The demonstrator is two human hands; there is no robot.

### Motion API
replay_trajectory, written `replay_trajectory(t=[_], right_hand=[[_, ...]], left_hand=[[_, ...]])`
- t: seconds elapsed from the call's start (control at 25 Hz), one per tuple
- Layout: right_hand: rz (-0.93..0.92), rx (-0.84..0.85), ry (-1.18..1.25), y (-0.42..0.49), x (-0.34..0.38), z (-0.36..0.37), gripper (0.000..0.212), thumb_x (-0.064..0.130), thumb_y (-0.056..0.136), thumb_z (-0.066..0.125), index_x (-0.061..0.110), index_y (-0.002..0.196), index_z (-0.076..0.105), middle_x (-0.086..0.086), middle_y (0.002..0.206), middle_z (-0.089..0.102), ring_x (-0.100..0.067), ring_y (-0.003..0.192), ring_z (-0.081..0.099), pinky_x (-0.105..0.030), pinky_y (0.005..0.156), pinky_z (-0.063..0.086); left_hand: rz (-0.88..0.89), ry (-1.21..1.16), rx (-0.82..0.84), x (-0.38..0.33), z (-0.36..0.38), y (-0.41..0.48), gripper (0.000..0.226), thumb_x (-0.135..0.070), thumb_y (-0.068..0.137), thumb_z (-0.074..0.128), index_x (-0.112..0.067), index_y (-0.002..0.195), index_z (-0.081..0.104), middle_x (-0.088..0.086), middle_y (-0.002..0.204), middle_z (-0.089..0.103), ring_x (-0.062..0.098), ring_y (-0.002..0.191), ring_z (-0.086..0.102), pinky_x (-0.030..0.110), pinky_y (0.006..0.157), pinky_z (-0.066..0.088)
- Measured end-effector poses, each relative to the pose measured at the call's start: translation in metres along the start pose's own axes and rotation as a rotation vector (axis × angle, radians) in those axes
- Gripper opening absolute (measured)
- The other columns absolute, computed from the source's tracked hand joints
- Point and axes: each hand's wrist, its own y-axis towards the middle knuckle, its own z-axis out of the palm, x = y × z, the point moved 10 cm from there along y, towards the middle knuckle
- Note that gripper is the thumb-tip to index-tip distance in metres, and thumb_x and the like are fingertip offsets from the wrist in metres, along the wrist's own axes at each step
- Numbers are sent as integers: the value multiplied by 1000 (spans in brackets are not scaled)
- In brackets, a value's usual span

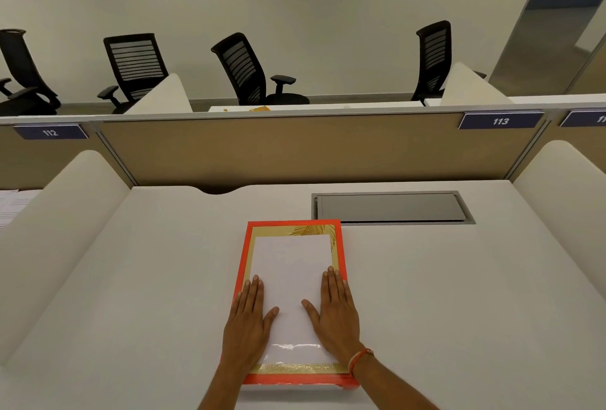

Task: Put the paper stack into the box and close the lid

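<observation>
Both hands (pixel 249 317) (pixel 334 311) flat on paper stack (pixel 292 281) in box (pixel 243 255)

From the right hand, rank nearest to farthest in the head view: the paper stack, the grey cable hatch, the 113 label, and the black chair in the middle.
1. paper stack: directly under the right hand, touching.
2. grey cable hatch: set in the desk, ahead and right.
3. 113 label: on the partition, farther right.
4. middle black chair: beyond the partition, by the wall.

On the far wall (pixel 295 15), large dark lettering cut by the frame edge — "future belongs to" above "not those who wait". On the partition (pixel 295 147), blue plates (pixel 500 120) — "112" left, "113" right.
</observation>
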Motion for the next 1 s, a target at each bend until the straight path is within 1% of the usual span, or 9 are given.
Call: replay_trajectory(t=[0.08, 0.2, 0.36, 0.44, 0.56, 0.68, 0.84, 0.92, 1.0], right_hand=[[3, -3, 2, 0, -1, 1, 89, 74, 88, 11, 17, 151, -17, 2, 164, -15, -18, 153, -10, -22, 107, -33], [3, -8, -3, 0, -2, 2, 89, 75, 87, 8, 18, 150, -19, 3, 163, -17, -18, 153, -11, -23, 107, -32], [0, -16, -11, -1, -1, 2, 91, 75, 86, 5, 17, 151, -17, 1, 163, -16, -19, 153, -10, -25, 108, -32], [1, -21, 1, -2, -1, 0, 90, 74, 88, 10, 16, 154, -11, 1, 164, -13, -19, 153, -8, -25, 109, -32], [-2, -19, -18, -3, 0, 0, 89, 73, 90, 12, 16, 155, -11, 1, 164, -14, -18, 153, -11, -26, 108, -32], [8, -12, -12, -5, 0, -2, 89, 72, 90, 13, 16, 155, -10, 1, 164, -14, -19, 153, -9, -26, 107, -34], [9, 9, -22, -6, 1, -4, 88, 72, 90, 13, 16, 154, -11, 0, 164, -15, -19, 153, -10, -26, 105, -37], [5, 21, -11, -7, 1, -5, 89, 72, 91, 15, 16, 155, -9, 0, 164, -13, -19, 153, -10, -25, 104, -37], [-6, 37, -3, -6, 1, -6, 90, 73, 90, 15, 16, 156, -9, 0, 165, -12, -19, 153, -10, -21, 103, -38]], left_hand=[[1, -11, -14, 0, 0, 0, 94, -76, 78, -10, -18, 152, -6, -6, 162, -7, 13, 152, -1, 25, 120, -8], [7, -20, -30, -1, 0, -1, 93, -75, 80, -8, -17, 152, -2, -5, 162, -2, 15, 152, 3, 31, 123, 4], [5, -29, -39, -1, -1, -2, 91, -74, 80, -7, -19, 153, -2, -7, 162, -3, 13, 152, 1, 24, 121, -8], [3, -23, -36, -1, 0, -1, 91, -74, 81, -6, -18, 153, -1, -5, 163, 0, 14, 152, 3, 28, 123, -1], [-2, -17, -41, -1, 0, -1, 91, -74, 81, -6, -17, 153, -1, -4, 163, 1, 15, 152, 5, 34, 123, 5], [-1, -3, -48, -2, -2, -2, 91, -74, 80, -8, -18, 152, -4, -3, 163, -1, 16, 152, 4, 32, 123, 1], [4, 5, -49, -3, -5, -4, 92, -74, 80, -10, -19, 152, -3, -6, 163, 0, 15, 152, 5, 21, 117, -16], [0, -17, -59, -5, -10, -5, 92, -73, 81, -8, -16, 153, 1, -5, 163, 4, 15, 152, 7, 18, 114, -19], [0, -41, -75, -6, -15, -5, 92, -72, 82, -8, -15, 152, 4, -2, 163, 10, 16, 151, 10, 17, 112, -19]])
